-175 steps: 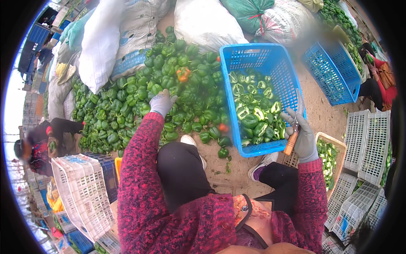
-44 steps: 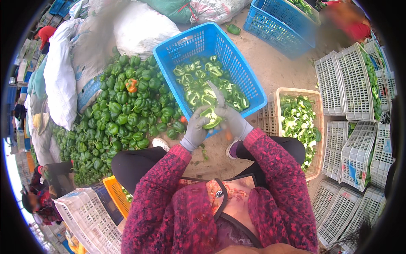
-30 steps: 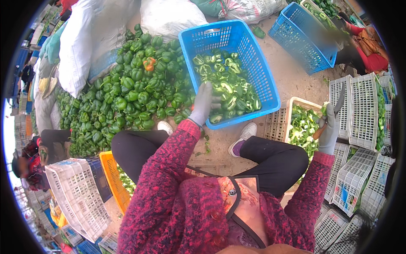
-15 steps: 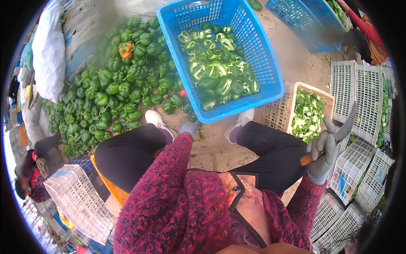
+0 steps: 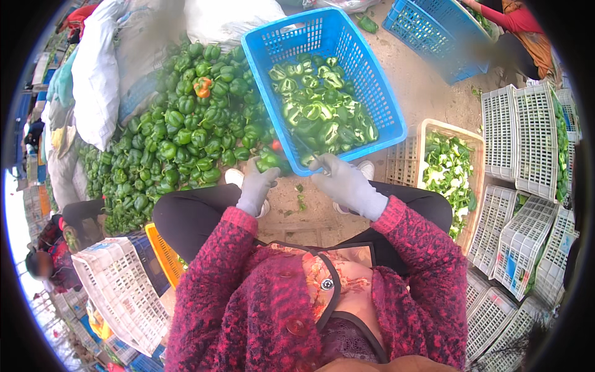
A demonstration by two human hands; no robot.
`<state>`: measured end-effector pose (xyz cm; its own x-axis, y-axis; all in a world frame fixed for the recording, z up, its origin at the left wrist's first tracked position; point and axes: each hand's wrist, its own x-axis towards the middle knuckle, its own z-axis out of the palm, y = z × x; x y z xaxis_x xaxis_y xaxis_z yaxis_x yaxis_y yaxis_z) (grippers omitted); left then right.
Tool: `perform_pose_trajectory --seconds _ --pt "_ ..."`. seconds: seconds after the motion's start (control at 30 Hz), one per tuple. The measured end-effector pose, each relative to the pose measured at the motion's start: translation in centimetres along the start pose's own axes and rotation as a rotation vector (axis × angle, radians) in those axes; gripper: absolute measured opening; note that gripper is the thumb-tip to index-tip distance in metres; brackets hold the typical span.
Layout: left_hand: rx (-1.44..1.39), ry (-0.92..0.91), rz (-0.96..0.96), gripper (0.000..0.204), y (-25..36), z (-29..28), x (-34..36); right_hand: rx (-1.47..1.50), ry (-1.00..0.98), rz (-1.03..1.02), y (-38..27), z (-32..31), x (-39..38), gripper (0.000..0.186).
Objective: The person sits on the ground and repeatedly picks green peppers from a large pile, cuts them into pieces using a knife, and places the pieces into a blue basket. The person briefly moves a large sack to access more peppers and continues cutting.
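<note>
My left hand point(image 5: 255, 187), in a grey glove, is closed on a green bell pepper point(image 5: 269, 160) in front of the crate's near left corner. Just right of it, my gloved right hand point(image 5: 348, 186) is closed round a knife point(image 5: 302, 149); its handle is hidden in the fist and the thin blade is hard to make out against the crate. The blue crate point(image 5: 347, 153) beyond my hands holds cut green pepper halves point(image 5: 328, 111). Left of the crate lies a large heap of whole green peppers point(image 5: 180, 133), with an orange one point(image 5: 202, 87) among them.
A cream basket point(image 5: 476, 167) of pepper cores and scraps stands beside my right knee. White crates point(image 5: 517, 248) are stacked on the far right. White sacks point(image 5: 96, 80) lie behind the heap. Another person point(image 5: 514, 22) sits by a second blue crate point(image 5: 427, 37) at upper right.
My right hand has swung from beside my right knee to the middle with the knife. My left hand has come up from near the heap, now with a green bell pepper.
</note>
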<state>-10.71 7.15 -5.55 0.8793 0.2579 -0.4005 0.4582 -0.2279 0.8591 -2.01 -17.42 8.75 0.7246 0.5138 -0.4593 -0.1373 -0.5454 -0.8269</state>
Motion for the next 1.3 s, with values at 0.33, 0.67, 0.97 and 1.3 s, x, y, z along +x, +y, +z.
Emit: perform_pose_trajectory --seconds 0.33,0.67,0.97,1.3 --pt "0.417 0.194 0.576 0.067 13.4 1.8 -2.5 -0.412 0.264 -0.194 1.1 2.6 -1.7 0.022" --pt "0.420 0.179 0.530 0.070 12.5 5.2 2.0 -0.471 0.443 -0.106 5.3 1.6 5.7 0.020" --pt "0.246 0.206 0.560 0.068 9.0 6.5 6.1 0.305 0.175 0.192 8.3 1.0 10.1 0.017" --pt "-0.580 -0.462 0.204 0.070 11.5 4.6 5.9 0.631 0.175 0.063 6.3 -3.9 7.0 0.054"
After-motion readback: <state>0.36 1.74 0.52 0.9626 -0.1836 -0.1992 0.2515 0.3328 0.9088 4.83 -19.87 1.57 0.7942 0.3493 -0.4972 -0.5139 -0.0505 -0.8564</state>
